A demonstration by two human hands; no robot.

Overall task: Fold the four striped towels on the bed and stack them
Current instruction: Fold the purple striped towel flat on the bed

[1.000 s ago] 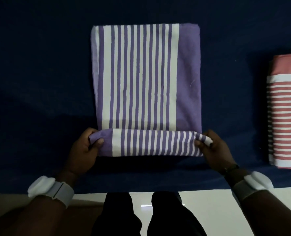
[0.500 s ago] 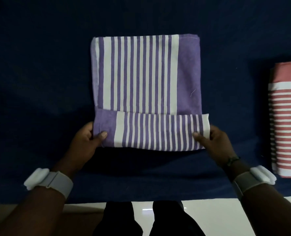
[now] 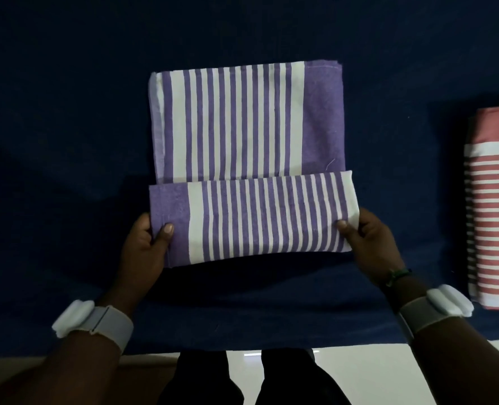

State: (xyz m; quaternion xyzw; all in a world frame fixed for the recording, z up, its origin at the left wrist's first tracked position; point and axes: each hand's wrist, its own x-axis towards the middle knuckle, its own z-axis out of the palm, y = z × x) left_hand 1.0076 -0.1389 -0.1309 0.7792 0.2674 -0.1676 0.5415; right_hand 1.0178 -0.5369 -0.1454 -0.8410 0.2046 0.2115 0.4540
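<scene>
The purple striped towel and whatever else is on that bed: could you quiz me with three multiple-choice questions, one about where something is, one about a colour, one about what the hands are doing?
1. Where does the red striped towel lie?
A. right of the purple towel
B. on top of it
C. left of it

2. What colour is the bed cover?
A. white
B. dark blue
C. green

3. How do the hands hold the purple towel?
A. only the left grips
B. neither touches
C. both pinch its near folded part

Answers: 1 A, it lies apart at the right edge. 2 B, dark blue surrounds both towels. 3 C, the left hand and right hand each pinch an end.
</scene>
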